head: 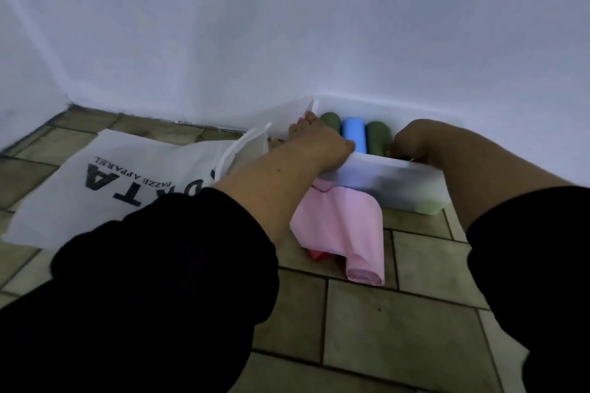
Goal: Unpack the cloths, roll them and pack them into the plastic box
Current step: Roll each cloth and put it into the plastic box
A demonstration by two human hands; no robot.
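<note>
Where wall point(287, 25) meets tiled floor point(399, 322): the plastic box point(383, 182) is set, long side along the wall, and is reached over its near rim.
White bag point(105, 169): laid flat on the floor, left of the box; its mouth is turned toward the box's left end.
Pink cloth point(341, 226): lies on the floor just in front of the box, under the left forearm. It is half rolled, with the rolled end toward the person and the loose end against the box wall. Its long axis runs from box to person.
Red cloth point(316, 254): only an edge is seen under the pink one.
Packed rolls: left green roll point(330, 121), blue roll point(353, 134) and right green roll point(378, 137) are laid side by side, axes across the box.
Left hand point(314, 140): fingers are stretched flat into the box's left end, onto something pink; nothing is gripped. It is judged the nearer hand to the pink cloth.
Right hand point(412, 143): fingers are curled over the rim beside the right green roll; a hold cannot be told.
Open room: floor right of the pink cloth is bare; free space inside the box is hidden by both hands.
</note>
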